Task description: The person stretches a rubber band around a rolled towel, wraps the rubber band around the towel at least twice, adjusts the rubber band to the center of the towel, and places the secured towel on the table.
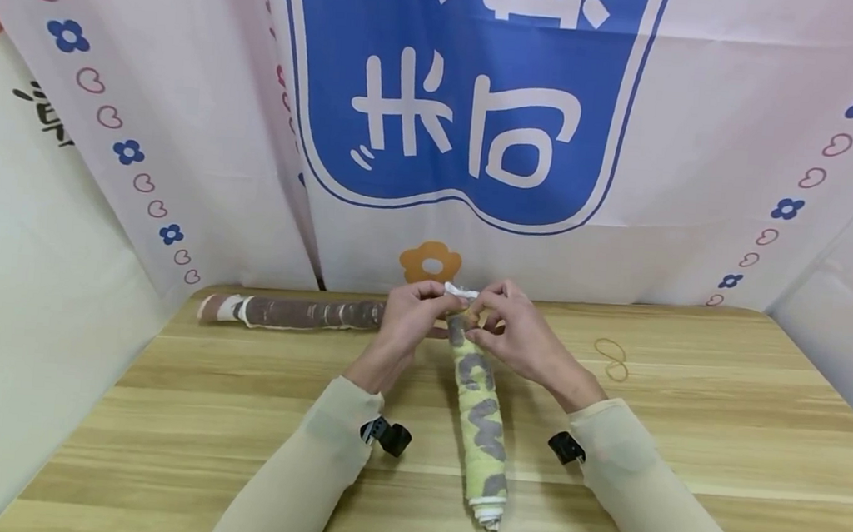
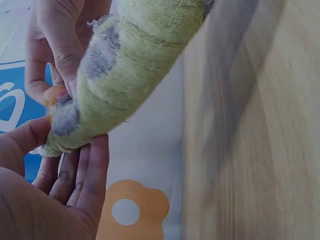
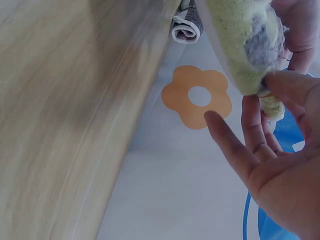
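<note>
A yellow-green towel [image 1: 472,395] with grey patches is rolled into a long tube, its near end toward me and its far end lifted between both hands. My left hand [image 1: 411,319] grips that far end, thumb on one side and fingers beneath, as the left wrist view shows. White cloth [image 1: 460,291] sticks out past the fingertips. My right hand [image 1: 522,332] pinches a thin orange-yellow rubber band [image 2: 51,96] at the narrowed end of the roll, its index finger held out straight in the right wrist view. Fingers partly hide the band.
At the back left of the wooden table [image 1: 680,486] lies a second rolled towel [image 1: 295,313], brown with pale bands. Another rubber band [image 1: 614,360], twisted into a figure eight, lies to the right. A printed cloth backdrop [image 1: 697,262] hangs behind the table's far edge.
</note>
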`<state>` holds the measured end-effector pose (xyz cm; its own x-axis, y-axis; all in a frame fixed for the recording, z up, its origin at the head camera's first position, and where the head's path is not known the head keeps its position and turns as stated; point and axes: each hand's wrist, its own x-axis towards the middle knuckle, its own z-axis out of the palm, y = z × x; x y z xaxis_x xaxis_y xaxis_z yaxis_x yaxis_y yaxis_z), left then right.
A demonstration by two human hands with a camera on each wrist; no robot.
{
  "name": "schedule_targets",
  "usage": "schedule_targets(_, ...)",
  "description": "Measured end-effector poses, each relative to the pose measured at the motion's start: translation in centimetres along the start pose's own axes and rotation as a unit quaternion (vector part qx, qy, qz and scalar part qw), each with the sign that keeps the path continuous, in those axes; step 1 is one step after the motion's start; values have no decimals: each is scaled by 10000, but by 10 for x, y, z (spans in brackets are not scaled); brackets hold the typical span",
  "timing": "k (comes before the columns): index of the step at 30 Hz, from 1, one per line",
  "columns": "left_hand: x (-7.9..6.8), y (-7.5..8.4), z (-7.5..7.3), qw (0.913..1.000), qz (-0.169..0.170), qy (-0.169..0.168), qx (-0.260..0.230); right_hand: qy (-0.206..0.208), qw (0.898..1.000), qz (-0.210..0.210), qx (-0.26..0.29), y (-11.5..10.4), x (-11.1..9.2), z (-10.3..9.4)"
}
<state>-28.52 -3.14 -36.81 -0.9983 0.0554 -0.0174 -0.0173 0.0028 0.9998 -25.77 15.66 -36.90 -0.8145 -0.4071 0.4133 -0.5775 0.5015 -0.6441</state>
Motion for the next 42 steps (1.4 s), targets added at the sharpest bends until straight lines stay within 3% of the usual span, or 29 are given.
schedule_targets(5,1,0,0,10000,15,83,15,105,9982,-464,-375,1,1,3)
schedule_targets(9,1,1,0,9999,70,57,44,251,9965,-558,-577,0,1,5)
schedule_targets(15,0,1,-3,9991,297,65,293,57,9968,220,-762,-9,1,4)
schedule_targets(19,-3,2,-3,9962,653,94,560,-130,9963,745,-409,-17,1,0)
schedule_targets(23,-4,5,-1,9937,937,21,621,-54,9941,1079,61,-22,1,-2)
schedule_targets(26,-2,6,-2,9954,853,-327,303,17,9900,1301,547,-21,0,-4)
schedule_targets(32,6,1,-11,9912,202,-1262,-353,-41,9698,1671,1777,-16,-2,-7)
schedule_targets(36,8,-1,-13,9906,49,-1281,-479,-8,9639,1746,2009,-13,-1,-6)
schedule_targets(42,8,1,-10,9918,16,-1088,-664,409,9671,1928,1609,-17,-2,-5)
